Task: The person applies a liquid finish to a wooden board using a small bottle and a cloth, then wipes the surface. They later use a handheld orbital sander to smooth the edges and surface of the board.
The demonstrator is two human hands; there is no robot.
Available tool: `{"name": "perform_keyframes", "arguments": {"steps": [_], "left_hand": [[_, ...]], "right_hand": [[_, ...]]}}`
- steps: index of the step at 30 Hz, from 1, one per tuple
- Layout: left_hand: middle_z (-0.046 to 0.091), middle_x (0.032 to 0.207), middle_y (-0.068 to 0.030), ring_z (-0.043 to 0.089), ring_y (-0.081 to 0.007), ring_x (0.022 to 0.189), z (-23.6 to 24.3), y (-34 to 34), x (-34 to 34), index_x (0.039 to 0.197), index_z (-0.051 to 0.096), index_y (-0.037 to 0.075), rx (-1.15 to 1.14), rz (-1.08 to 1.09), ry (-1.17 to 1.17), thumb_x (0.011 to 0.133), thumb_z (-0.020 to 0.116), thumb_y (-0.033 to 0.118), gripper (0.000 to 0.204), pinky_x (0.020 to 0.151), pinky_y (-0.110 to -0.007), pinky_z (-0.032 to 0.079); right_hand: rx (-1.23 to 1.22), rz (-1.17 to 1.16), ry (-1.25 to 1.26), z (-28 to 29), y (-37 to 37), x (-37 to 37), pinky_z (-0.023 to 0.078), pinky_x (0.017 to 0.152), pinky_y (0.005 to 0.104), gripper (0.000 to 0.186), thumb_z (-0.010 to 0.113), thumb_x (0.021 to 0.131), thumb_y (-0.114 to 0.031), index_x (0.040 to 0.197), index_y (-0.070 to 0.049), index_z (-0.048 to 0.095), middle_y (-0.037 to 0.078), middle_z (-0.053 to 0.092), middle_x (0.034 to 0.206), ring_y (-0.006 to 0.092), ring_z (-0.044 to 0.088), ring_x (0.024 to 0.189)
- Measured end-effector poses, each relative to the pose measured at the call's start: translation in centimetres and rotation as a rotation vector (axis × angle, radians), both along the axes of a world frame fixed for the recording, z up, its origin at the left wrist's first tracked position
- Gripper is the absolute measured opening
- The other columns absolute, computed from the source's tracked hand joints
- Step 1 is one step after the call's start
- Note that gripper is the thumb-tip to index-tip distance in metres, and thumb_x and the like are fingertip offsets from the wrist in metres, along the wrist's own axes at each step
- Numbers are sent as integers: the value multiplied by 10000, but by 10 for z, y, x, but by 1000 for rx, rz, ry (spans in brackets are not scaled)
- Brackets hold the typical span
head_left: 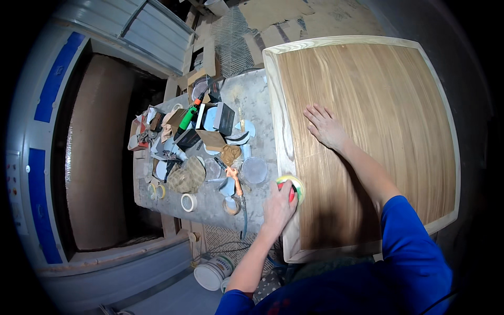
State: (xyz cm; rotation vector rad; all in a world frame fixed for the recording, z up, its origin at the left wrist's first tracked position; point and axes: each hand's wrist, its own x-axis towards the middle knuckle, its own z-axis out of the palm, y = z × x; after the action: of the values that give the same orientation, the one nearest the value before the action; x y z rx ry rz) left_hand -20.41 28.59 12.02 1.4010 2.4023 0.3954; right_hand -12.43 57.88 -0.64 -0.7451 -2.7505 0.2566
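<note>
A large wooden panel [367, 121] with a pale frame [284, 121] lies flat on the right, brown grain running across its face. My left hand [279, 208] is closed on a round sanding pad [298, 187] with a yellowish rim and red and black parts. The pad sits on the left strip of the frame and overlaps its outer edge; its underside is hidden. Flat on the panel rests my right hand [326, 127], fingers stretched out, holding nothing.
Left of the panel, a dusty grey table [257, 207] carries a green tool [187, 118], open boxes [224, 116], sanding discs [254, 170], a crumpled cloth [187, 176], tape rolls [188, 202] and an orange-handled air tool [234, 178]. White buckets [212, 274] stand on the floor below.
</note>
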Motion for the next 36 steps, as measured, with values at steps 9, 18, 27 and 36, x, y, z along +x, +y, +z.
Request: {"name": "perform_keyframes", "arguments": {"steps": [9,18,27,36], "left_hand": [[604,1126,-292,679,-506,892,-27,229,-142,1237,579,142,0,-9,204,863,666,350,437,770,-580,560],[593,1225,-276,662,-465,1106,-30,412,-239,1338,593,148,-17,24,223,863,647,301,503,940,-525,541],[585,1284,-260,662,-440,1136,-28,474,-297,1333,583,151,-48,3,259,868,659,309,497,964,-506,537],[601,1176,-266,684,-484,1003,-34,363,-233,1277,588,160,30,-143,212,845,646,360,479,866,-548,549]], "right_hand": [[-21,4,20,18,-5,-1,251,1251,491,562,522,1024,-365,1532,-131,466,73,435,1600,284,353,1506],[-130,-24,46,26,0,-2,285,1232,489,568,636,960,-320,1483,-140,509,77,494,1545,272,410,1469],[-199,-30,-16,29,-1,-5,252,1248,475,645,687,934,-300,1522,-148,468,67,445,1588,255,373,1496],[-183,-42,78,20,-1,3,243,1248,468,570,663,964,-313,1479,-114,525,86,471,1571,265,390,1487]]}}
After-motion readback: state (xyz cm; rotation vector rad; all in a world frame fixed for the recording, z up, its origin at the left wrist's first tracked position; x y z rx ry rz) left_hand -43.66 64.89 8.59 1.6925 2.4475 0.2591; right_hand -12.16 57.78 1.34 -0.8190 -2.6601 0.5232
